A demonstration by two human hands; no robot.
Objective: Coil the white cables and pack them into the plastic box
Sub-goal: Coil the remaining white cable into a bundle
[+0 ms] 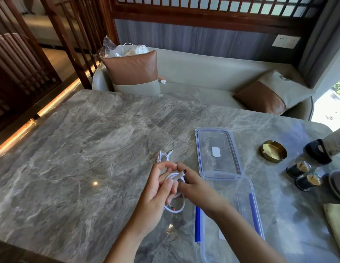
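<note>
I have both hands over the grey marble tabletop (80, 149), working a white cable (175, 186) just above its veined, polished surface. My left hand (157, 194) is curled around the coil, fingers closed loosely on the upper loops, while a rounded loop hangs below the palm with a small metal plug tip showing near the bottom. My right hand (193, 186) pinches the cable's thicker white connector end between thumb and fingers; that short stub runs diagonally, pointing up and to the right. The coil's long axis runs roughly from near me to away from me.

A second white cable (164, 156) lies bunched on the tabletop just beyond my hands, one plug pointing away to the right.

The plastic box (233, 215) sits just right of my right forearm, clear and rectangular with rounded corners and blue strips along its long sides, its long axis running away from me. Its clear lid (218, 149), blue-edged, lies flat touching the box's far end, with a white oval patch in the middle.

Further right stand a round brass ashtray (273, 151) and two small dark cups (303, 175).
</note>
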